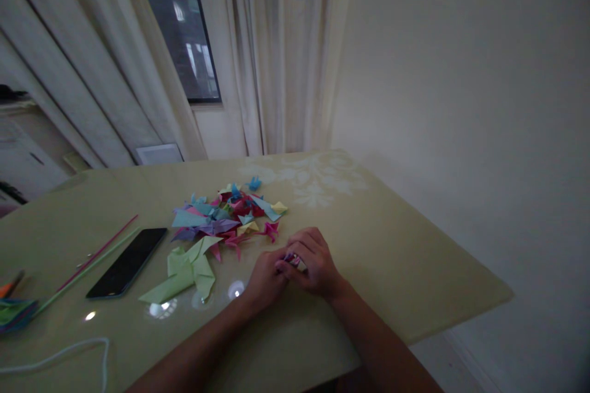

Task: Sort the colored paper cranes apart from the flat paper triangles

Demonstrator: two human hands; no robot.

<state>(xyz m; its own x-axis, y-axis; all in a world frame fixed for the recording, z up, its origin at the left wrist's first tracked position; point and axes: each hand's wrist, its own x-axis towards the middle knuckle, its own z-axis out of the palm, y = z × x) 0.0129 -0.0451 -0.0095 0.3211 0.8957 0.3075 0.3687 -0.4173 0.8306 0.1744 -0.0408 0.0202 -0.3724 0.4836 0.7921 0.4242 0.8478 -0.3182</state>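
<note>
Both hands meet on the table top, fingers curled around a small folded paper piece (295,260) with pink and pale parts. My left hand (265,279) pinches it from the left. From the right, my right hand (313,261) closes over it. Just beyond the hands lies a heap of colourful folded paper shapes (225,215) in blue, purple, pink, red and yellow. A larger light green folded paper (187,270) rests to the left of my left hand.
A black phone (128,262) lies face up on the yellowish table (391,245), with thin pink and green sticks (99,252) left of it. A white cable (69,350) curls at the near left edge. Stacked coloured paper (13,313) sits far left. Curtains and a window stand behind.
</note>
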